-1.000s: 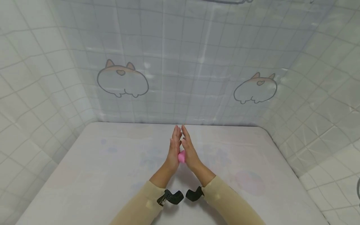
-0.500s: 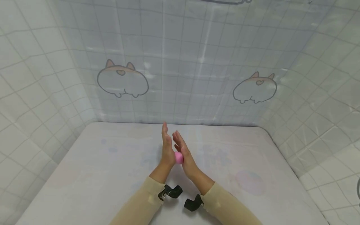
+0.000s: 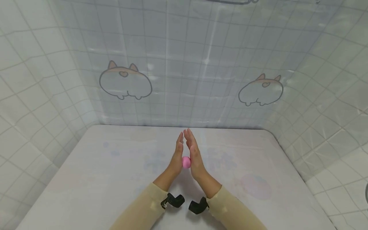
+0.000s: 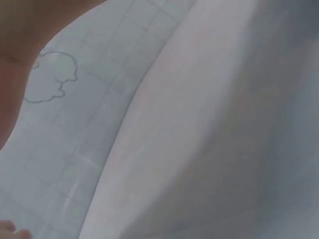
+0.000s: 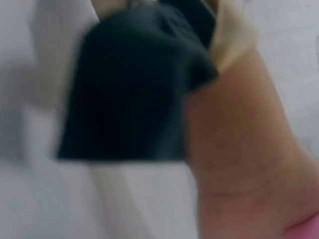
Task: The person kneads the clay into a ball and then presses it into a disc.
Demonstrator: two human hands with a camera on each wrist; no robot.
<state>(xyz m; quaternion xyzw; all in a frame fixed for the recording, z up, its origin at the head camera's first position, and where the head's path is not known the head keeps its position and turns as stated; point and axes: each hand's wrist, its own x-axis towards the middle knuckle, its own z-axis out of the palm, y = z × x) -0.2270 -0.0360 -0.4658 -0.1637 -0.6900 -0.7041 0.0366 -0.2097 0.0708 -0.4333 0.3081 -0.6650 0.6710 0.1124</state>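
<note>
In the head view a small pink ball [image 3: 186, 162] sits pressed between my two flat palms above the white table [image 3: 100, 179]. My left hand [image 3: 176, 156] and right hand [image 3: 193, 155] stand upright with straight fingers, fingertips nearly meeting. The right wrist view shows the other wrist's black camera [image 5: 129, 84], a forearm and a sliver of the pink ball [image 5: 306, 230] at the bottom right corner. The left wrist view shows only blurred table, tiled sheet and an edge of skin.
A plastic sheet with a tile pattern and cartoon animal prints [image 3: 125, 80] hangs behind the table and along both sides. Black wrist cameras [image 3: 175, 201] sit on beige sleeves. Faint pastel marks colour the tabletop [image 3: 256, 187].
My palms slid against each other with the pink ball between them: half a second ago the left hand was further forward; now both are level again with fingertips close.
</note>
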